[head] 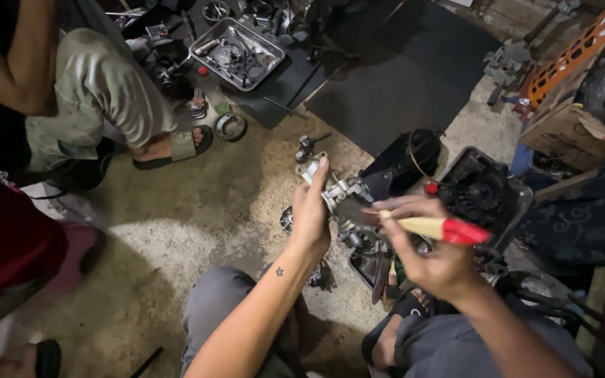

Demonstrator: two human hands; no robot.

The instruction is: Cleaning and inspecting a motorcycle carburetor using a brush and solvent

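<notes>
My left hand (311, 210) grips a small grey metal engine part, a carburettor-like body (336, 189), held up over the floor. My right hand (428, 248) holds a brush with a pale wooden and red handle (449, 229); its tip rests against the metal part's right side. Both hands are over my knees, in grey trousers. Below the hands lie more dark metal parts, partly hidden.
A dark engine housing (481, 192) sits right of my hands. A metal tray (236, 52) of small parts lies at the top on a black mat (400, 77). Another person squats at the upper left, sandalled foot (173, 147) on the concrete. Cardboard box (568, 133) at right.
</notes>
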